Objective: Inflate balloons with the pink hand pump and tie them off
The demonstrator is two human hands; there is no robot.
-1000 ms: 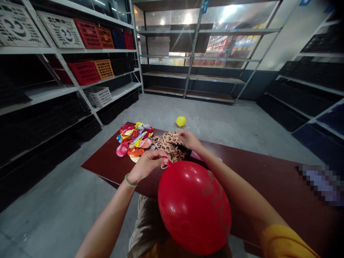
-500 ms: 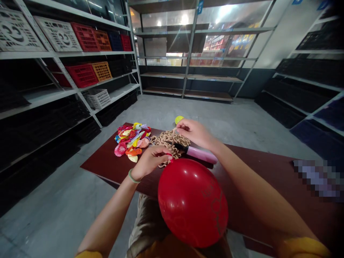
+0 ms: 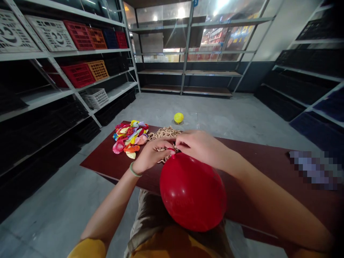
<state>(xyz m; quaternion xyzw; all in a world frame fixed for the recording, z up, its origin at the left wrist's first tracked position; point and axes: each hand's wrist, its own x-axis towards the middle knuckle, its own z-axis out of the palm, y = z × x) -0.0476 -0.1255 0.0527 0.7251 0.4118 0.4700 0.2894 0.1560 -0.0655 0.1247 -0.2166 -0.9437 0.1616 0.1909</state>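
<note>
My left hand [image 3: 152,154] pinches a round red balloon's [image 3: 192,195] neck
Right hand [image 3: 200,145] curled close, hold unclear, inside the brown table's [image 3: 267,157] near edge

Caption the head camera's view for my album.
Left hand pinches the neck of an inflated red balloon, right hand close beside it, limp coloured balloons and a beige heap on the table.

A red crate [image 3: 77,75] and an orange crate [image 3: 97,70] stand side by side on metal shelving [image 3: 120,91].
</note>
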